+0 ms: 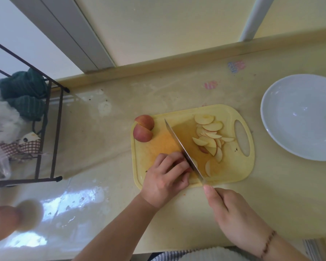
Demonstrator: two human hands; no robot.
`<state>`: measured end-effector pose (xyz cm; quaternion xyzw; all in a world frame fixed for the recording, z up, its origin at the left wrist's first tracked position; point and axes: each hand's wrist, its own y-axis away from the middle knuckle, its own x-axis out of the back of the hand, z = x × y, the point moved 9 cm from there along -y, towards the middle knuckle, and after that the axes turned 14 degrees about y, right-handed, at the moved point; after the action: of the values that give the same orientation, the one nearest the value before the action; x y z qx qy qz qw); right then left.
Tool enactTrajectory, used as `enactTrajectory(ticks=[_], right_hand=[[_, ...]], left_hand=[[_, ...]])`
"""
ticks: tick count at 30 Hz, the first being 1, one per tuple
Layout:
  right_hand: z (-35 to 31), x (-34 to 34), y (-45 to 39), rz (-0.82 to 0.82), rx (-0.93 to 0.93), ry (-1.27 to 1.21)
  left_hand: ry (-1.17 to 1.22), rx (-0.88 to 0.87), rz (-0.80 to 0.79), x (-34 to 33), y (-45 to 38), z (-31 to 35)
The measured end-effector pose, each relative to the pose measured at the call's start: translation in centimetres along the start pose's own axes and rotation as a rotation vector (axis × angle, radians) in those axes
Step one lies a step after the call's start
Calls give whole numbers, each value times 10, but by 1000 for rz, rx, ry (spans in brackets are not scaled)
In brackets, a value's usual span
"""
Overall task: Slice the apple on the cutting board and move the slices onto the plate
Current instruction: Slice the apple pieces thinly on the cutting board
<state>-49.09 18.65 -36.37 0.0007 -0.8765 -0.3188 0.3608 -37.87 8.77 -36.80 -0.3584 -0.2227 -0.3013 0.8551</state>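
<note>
The apple piece being cut [193, 162] sits near the front edge of the yellow cutting board [151, 151], almost wholly hidden under the left hand [167, 178], whose fingers curl down over it and pin it to the board. Pressed against those knuckles is the blade of the knife [183, 150], running diagonally away from the person with its tip toward the far side of the board; the right hand [231, 213] grips the handle just off the board's front edge, fingers wrapped round it and forefinger stretched along the top. Just right of the blade lies one fresh slice [207, 167], and beyond it, farther from the hands, a loose heap of thin apple slices [210, 137] spreads toward the board's handle hole. Past the left hand's fingertips, at the far left corner of the board, two uncut apple quarters [143, 128] rest skin up, touching each other. Well to the right of the right hand, beyond the board, a white plate [271, 117] stands on the table [102, 144]. Far out to the left of the left hand stands a dark wire rack [55, 129] holding a green cloth [24, 91].
</note>
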Motion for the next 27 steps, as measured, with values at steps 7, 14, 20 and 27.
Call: enactTrajectory(ticks=[7,14,20,27], right_hand=[[18,8,-8,13,-47,-22],[-1,14,2,15,-24,-24],[-13,16,17,-3,19,-25],[-11,14,17,8,12,-19]], left_hand=[[6,3,-9,0,1,1],[18,2,11,1,2,2],[4,24,19,0,3,-3],[18,13,26,2,2,-2]])
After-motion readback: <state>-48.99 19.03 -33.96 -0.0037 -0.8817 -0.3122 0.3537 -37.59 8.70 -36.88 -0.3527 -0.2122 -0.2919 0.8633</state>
